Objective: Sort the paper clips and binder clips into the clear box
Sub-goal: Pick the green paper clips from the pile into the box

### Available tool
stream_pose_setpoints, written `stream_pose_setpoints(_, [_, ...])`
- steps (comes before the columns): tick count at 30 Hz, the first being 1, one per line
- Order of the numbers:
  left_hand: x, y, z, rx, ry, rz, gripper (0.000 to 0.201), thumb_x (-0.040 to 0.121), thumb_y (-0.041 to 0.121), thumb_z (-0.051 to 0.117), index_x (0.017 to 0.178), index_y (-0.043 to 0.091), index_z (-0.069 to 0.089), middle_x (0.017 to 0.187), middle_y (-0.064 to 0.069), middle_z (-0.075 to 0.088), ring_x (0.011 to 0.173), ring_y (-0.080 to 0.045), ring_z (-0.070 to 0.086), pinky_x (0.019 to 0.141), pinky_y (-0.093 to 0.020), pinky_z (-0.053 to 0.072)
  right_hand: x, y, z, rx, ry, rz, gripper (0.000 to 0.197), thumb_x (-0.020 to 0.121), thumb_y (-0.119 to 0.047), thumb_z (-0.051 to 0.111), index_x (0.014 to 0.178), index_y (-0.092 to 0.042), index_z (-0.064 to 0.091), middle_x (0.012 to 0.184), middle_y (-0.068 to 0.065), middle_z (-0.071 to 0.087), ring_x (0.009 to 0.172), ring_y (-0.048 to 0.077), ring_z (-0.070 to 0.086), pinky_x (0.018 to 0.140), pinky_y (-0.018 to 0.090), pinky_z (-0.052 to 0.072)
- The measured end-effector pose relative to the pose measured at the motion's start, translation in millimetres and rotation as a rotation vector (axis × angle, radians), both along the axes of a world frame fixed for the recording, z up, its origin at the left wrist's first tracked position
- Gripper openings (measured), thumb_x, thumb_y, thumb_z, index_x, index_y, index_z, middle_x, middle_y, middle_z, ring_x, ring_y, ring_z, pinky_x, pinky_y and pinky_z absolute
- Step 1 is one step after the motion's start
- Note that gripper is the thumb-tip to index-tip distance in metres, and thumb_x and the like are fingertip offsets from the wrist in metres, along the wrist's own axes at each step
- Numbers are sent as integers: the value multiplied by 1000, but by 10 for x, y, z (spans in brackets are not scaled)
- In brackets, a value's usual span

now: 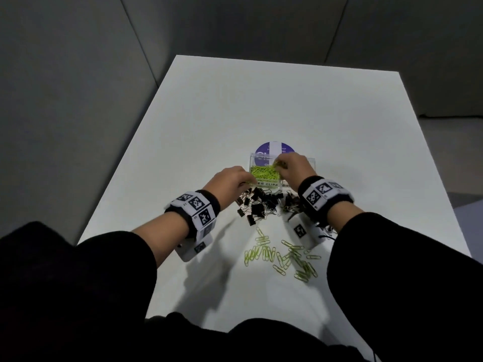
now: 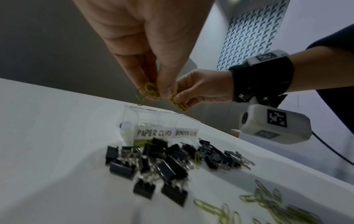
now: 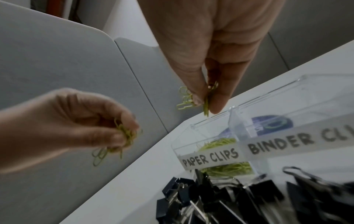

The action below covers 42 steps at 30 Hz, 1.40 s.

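The person wears black sleeves (image 1: 109,262). Each wrist has a black band (image 1: 324,194) with white blocks on it — black-and-white square codes are printed on them. A white camera box (image 2: 275,127) hangs under the right wrist, at 6 o'clock — a thin black cable leaves it.

Clear box (image 1: 311,163) upright on table, two compartments labelled PAPER CLIPS and BINDER CLIPS; yellow-green paper clips (image 1: 264,172) in the left one. Black binder clips (image 1: 258,202) heaped just in front. More paper clips (image 1: 285,257) scattered nearer, some pinched in both hands.
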State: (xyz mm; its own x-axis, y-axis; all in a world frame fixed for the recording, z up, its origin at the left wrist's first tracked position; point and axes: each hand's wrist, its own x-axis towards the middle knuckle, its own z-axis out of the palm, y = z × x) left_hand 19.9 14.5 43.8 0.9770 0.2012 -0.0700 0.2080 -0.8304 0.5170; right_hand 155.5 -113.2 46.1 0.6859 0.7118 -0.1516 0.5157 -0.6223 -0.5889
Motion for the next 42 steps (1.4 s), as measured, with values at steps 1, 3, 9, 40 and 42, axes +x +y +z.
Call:
stream_pose_setpoints(1, [52,43,19,-1,-11,12,24,92,12,53,112,13,66,109,-10,63,100,-25,59,88,-32,44,21,76,-29,-15,-6,5,19,92,-6,52,105,0,63,103,17,66,79,20,56,76,25,45])
stream_pose_setpoints(3, [161,113,52,-2,-38,36,24,92,12,54,111,12,67,108,-12,63,100,-26,58,87,-31,44,36,186,-89,-53,-5,33,20,92,-6,50,106,1,64,104,18,66,84,23,57,77,27,43])
stream_pose_setpoints(9, [546,183,78,-3,-35,27,24,92,10,53,112,11,65,111,-11,62,104,-26,57,93,-35,45,29,85,-137,0,-13,52,27,91,-10,52,116,-5,61,114,12,65,101,25,60,89,32,46])
stream_pose_setpoints(40, [-520,-495,-649,214,372,-380,58,86,44,57,135,19,41,133,-3,42,120,-21,44,90,-34,44,-545,-902,-650,-227,-337,477,5,80,-7,65,77,-5,61,67,7,62,57,22,59,49,23,45])
stream_pose_setpoints(42, [-559,-532,-685,176,368,-343,54,88,38,55,136,18,42,132,-4,43,120,-22,45,91,-33,44,-613,-1000,-672,-341,-287,491,10,89,-11,54,91,-3,60,82,9,63,73,25,61,60,28,48])
